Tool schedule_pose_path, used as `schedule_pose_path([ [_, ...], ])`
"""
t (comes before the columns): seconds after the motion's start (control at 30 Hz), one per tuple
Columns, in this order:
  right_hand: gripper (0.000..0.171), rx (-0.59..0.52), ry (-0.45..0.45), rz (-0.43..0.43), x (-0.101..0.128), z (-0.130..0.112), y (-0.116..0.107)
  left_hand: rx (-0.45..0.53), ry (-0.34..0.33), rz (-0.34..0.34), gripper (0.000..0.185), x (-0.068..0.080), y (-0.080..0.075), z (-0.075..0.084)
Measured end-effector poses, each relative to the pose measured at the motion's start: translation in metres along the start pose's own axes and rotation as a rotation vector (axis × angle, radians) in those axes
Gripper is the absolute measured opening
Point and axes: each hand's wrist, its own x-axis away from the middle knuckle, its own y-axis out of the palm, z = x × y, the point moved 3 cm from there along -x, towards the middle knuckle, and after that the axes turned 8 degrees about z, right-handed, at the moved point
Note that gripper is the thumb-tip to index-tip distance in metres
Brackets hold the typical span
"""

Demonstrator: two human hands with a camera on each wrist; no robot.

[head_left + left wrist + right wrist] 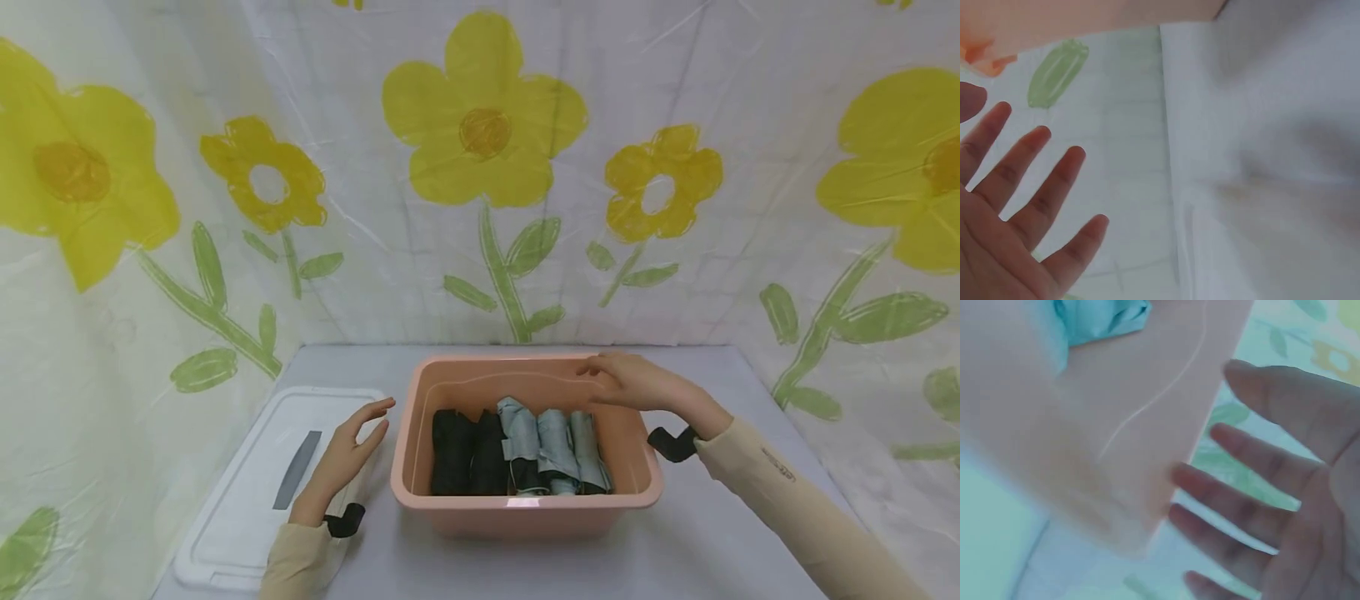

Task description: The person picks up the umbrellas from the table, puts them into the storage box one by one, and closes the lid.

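A pink plastic bin (525,527) stands in the middle of the table. Inside it, rolled dark garments (453,454) fill the left part and rolled light-blue denim garments (557,442) the right. My left hand (345,446) hovers just left of the bin, over the white lid, fingers spread and holding nothing. Above the bin's back right corner is my right hand (637,382), its fingers extended and apart. In the right wrist view those fingers overlap the bin's rim; whether they touch it I cannot tell. The rolls' undersides are hidden.
A white lid (247,483) with a grey handle (297,471) lies flat on the table (360,362) to the left. Behind and at both sides hangs a white curtain (360,242) with yellow flowers. Each wrist carries a black strap mount (672,444).
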Motion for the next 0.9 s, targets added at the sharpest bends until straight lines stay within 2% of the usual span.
schedule_pose_path([
  [0.2,0.039,0.043,-0.105,0.212,0.015,0.014,0.007,-0.070,0.027,0.040,0.034,0.008,-0.015,-0.014],
  [0.37,0.054,0.030,-0.108,0.293,0.026,0.026,0.017,-0.142,-0.008,0.031,0.034,0.016,-0.027,-0.021],
  [0.5,0.063,-0.029,-0.028,0.313,0.031,0.034,0.024,-0.261,-0.086,0.008,0.036,0.023,-0.036,-0.029],
  [0.73,0.062,-0.158,0.125,0.285,0.035,0.042,0.038,-0.387,-0.178,0.036,0.037,0.032,-0.050,-0.047],
  [0.9,0.066,-0.214,0.166,0.284,0.036,0.045,0.047,-0.499,-0.251,-0.014,0.044,0.040,-0.057,-0.058],
])
